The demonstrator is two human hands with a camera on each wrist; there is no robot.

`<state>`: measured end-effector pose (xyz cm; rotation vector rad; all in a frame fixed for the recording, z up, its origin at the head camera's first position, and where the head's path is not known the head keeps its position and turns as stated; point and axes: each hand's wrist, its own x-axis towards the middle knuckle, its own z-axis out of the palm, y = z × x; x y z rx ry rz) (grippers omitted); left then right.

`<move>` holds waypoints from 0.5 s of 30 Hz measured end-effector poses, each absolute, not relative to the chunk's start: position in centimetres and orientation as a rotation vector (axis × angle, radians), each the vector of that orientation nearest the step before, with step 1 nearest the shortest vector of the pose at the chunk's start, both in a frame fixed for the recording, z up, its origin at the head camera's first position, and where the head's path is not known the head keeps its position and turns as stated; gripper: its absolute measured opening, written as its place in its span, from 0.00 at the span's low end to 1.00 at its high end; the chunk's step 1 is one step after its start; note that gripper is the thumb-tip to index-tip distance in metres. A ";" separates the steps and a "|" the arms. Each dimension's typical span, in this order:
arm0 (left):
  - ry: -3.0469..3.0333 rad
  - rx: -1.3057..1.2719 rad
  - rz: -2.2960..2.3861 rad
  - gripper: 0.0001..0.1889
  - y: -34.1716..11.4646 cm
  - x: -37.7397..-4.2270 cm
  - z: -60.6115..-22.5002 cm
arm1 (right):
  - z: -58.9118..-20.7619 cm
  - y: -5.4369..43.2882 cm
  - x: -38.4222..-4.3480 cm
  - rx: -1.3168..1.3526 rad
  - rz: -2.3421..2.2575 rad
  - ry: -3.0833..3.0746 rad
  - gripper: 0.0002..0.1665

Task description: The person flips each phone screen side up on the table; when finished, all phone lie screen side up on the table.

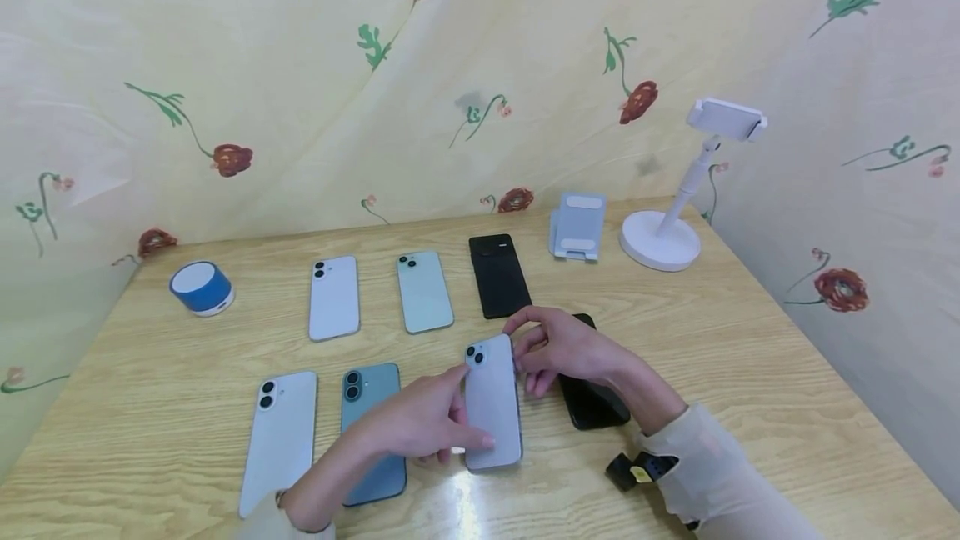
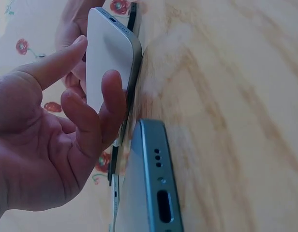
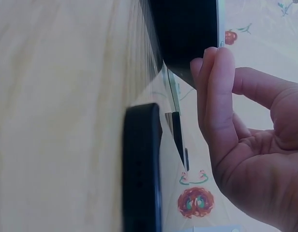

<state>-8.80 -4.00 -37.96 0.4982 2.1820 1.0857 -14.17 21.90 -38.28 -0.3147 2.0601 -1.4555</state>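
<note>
A pale lilac smartphone (image 1: 492,407), back up with its camera at the top left, is between my two hands. My left hand (image 1: 427,415) grips its left side, thumb over the back and fingers at the edge. My right hand (image 1: 558,348) holds the upper right edge with its fingertips. In the right wrist view the phone's dark screen (image 3: 187,34) shows from below, the phone tilted up from the wooden table (image 1: 555,490). A teal phone (image 1: 378,473) lies just left, partly behind my left forearm. Beneath my right wrist lies a black phone (image 1: 592,402), partly covered.
A white phone (image 1: 281,432) lies at the front left. Behind are a lilac phone (image 1: 334,298), a pale green phone (image 1: 425,292) and a black phone (image 1: 501,277). A blue speaker (image 1: 202,288), a folding stand (image 1: 579,223) and a white phone stand (image 1: 660,240) stand at the back.
</note>
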 end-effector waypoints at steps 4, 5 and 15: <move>2.182 0.491 1.115 0.54 -4.1 -9.1 -37.9 | -38.1 21.8 -14.3 -0.299 -1.465 2.054 0.26; 2.186 0.489 1.119 0.54 -4.1 -9.2 -37.9 | -38.0 21.7 -14.3 -0.296 -1.467 2.054 0.26; 2.228 0.489 1.093 0.51 -3.9 -9.5 -37.6 | -37.8 21.4 -14.3 -0.314 -1.499 2.037 0.28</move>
